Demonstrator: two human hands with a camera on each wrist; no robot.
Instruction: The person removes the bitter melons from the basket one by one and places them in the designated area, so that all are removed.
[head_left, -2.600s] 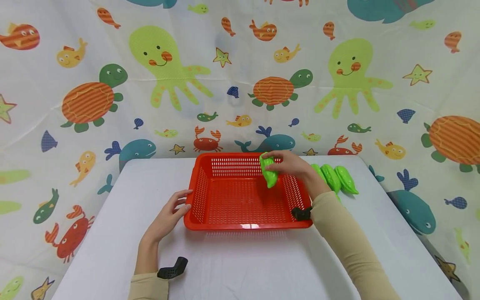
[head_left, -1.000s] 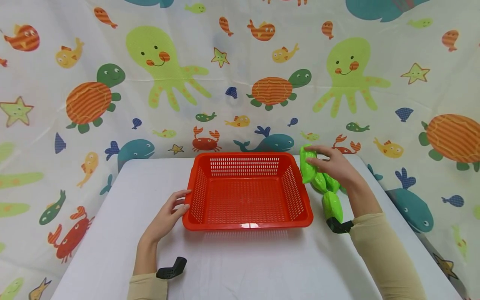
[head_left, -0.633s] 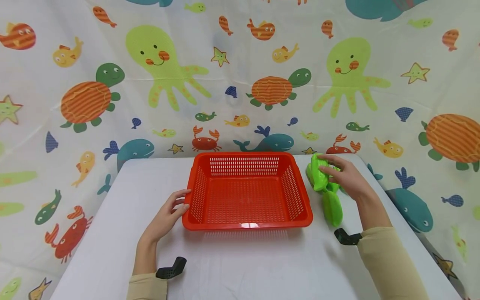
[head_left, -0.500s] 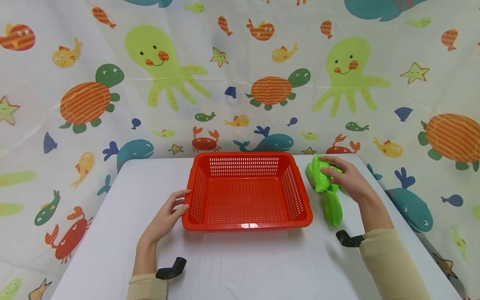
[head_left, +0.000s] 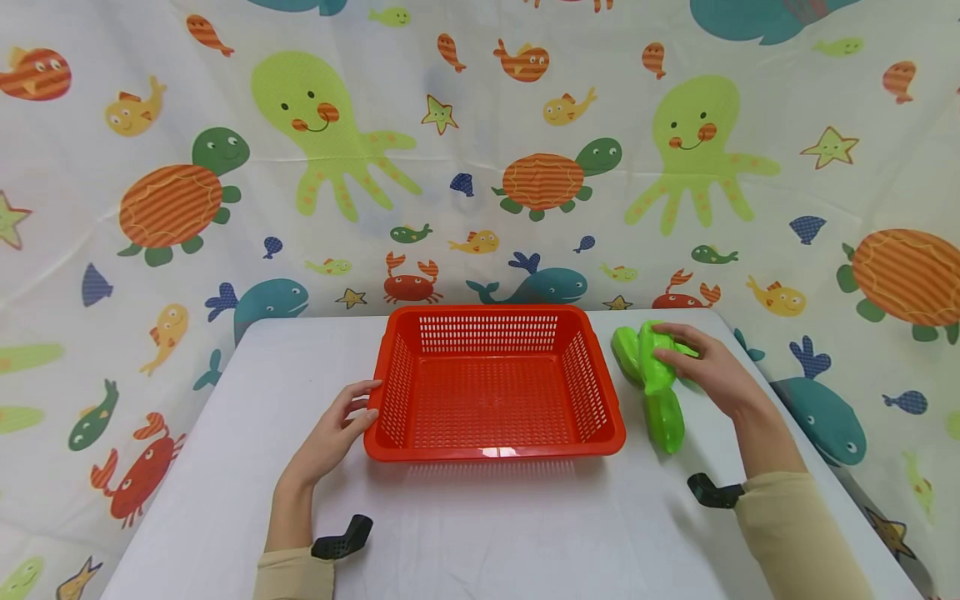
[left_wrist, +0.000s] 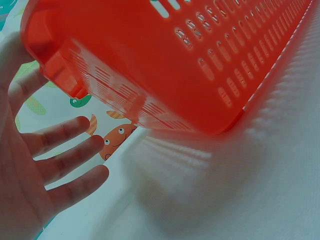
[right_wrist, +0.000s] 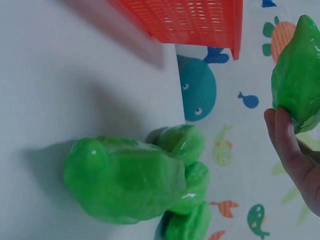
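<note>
Sea-creature fabric — octopuses, turtles, whales — was hung behind a white surface [head_left: 480,533] filling the lower half of the frame. At its centre a red perforated basket [head_left: 491,450] was seen, with nothing inside it. The left hand [head_left: 333,433] was laid against the basket's left rim, fingers straight and relaxed, seemingly so that the basket was steadied. To the right of the basket a cluster of green toy peppers [head_left: 660,412] was gathered on the surface. One pepper [head_left: 651,367] was gripped by the right hand [head_left: 708,375], fingers curled round it, and was held just above the others — a grasp apparently suited to setting it among them. One basket was counted. Four peppers could be made out in the head view, though their overlap left the count uncertain.
</note>
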